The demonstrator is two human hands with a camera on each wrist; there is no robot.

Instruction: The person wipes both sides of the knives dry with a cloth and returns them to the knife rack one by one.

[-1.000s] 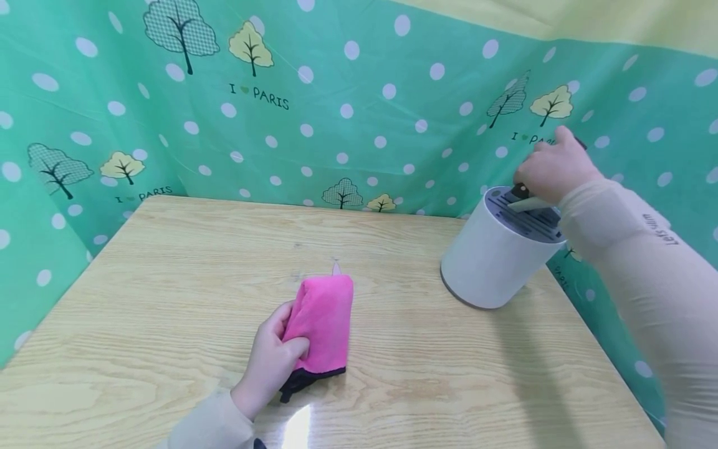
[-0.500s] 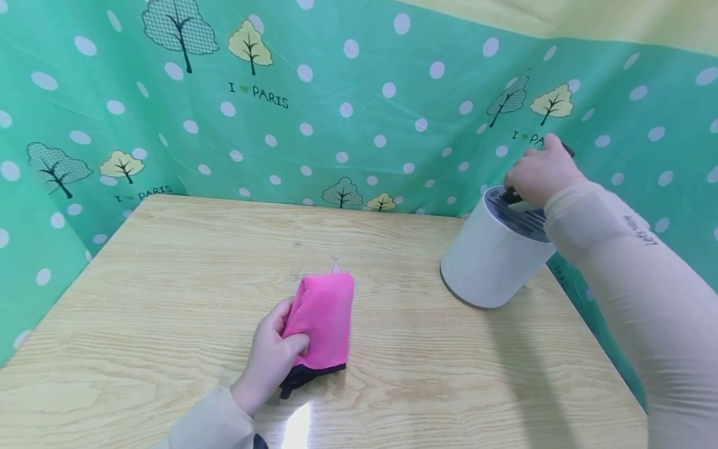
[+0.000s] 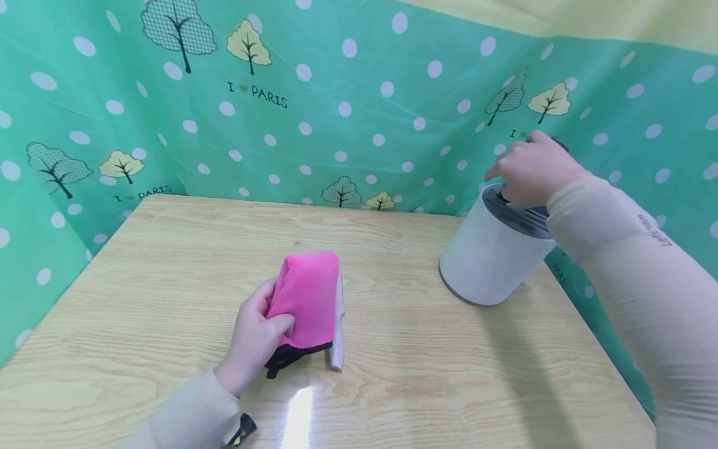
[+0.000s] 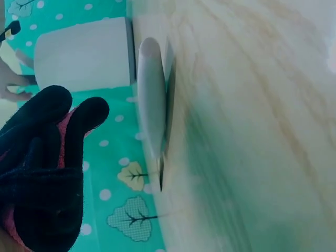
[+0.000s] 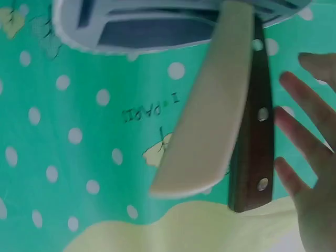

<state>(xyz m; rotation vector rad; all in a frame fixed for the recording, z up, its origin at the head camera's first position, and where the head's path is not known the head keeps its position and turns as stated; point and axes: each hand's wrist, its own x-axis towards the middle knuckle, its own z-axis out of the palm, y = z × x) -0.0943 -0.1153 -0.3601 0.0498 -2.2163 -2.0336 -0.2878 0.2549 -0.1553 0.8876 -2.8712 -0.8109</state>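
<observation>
My left hand [image 3: 252,330] grips a folded pink cloth [image 3: 307,299] with black edging, thumb on top. Its dark side [image 4: 47,178] fills the lower left of the left wrist view. Just right of the cloth a knife with a pale handle [image 3: 337,349] lies on the table; the cloth covers part of it in the head view. My right hand [image 3: 538,168] is over the white knife block [image 3: 482,255]. In the right wrist view its extended fingers [image 5: 307,121] are beside a brown riveted handle [image 5: 257,136], with contact unclear. A broad pale handle [image 5: 205,115] stands alongside.
The light wooden table [image 3: 168,293] is backed by a green dotted curtain [image 3: 314,137]. The block's slotted top [image 3: 518,215] is partly hidden by the right hand. A small dark item [image 3: 244,430] shows beside the left sleeve.
My left hand and the cloth have shifted left and away from me, uncovering the pale knife handle. My right hand has moved slightly left over the block, its fingers more extended.
</observation>
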